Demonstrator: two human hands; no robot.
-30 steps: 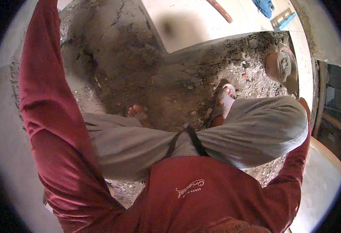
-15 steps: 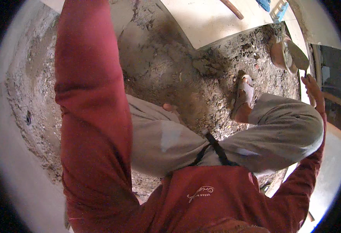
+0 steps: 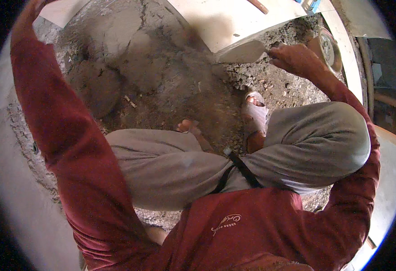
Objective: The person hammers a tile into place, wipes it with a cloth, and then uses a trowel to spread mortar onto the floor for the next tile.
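Observation:
My right hand is closed round the grip of a trowel. Its flat grey blade points left, along the near edge of a large cream tile. Whether the blade touches the tile edge I cannot tell. Wet grey mortar lies left of the tile. My left hand reaches to the top left, beside another pale tile; its fingers are mostly cut off by the picture's edge.
A round pan with grey mix stands beyond my right wrist. On the large tile lie a wooden handle and a blue tool. Rough rubble ground surrounds my sandalled feet. A pale wall rises at left.
My right hand has swung left with the trowel, from beside the pan to the tile's near edge. My left arm has shifted left, and its hand now shows at the top edge.

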